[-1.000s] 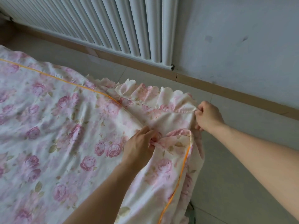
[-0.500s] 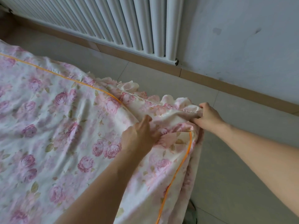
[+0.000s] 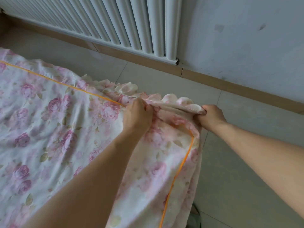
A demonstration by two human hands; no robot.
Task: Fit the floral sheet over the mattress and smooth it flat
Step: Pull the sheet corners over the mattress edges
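The floral sheet (image 3: 49,132), white with pink roses and orange piping, covers the mattress across the left and centre; the mattress itself is hidden under it. At the far right corner the sheet's ruffled skirt (image 3: 174,102) is bunched and folded up. My left hand (image 3: 137,116) pinches the fabric at the corner where the orange piping bends. My right hand (image 3: 209,116) grips the ruffled edge, fingers curled round a fold, at the corner's outer side.
A white column radiator (image 3: 115,22) hangs on the grey wall (image 3: 246,38) beyond the bed, above a tan skirting board (image 3: 230,86). Pale floor tiles (image 3: 230,162) run between bed and wall. A dark object (image 3: 195,216) shows on the floor by the sheet's lower right edge.
My left hand has slid up along the corner to the piping bend and now pinches there. The ruffle has dropped lower and flatter, with my right hand still holding its edge.
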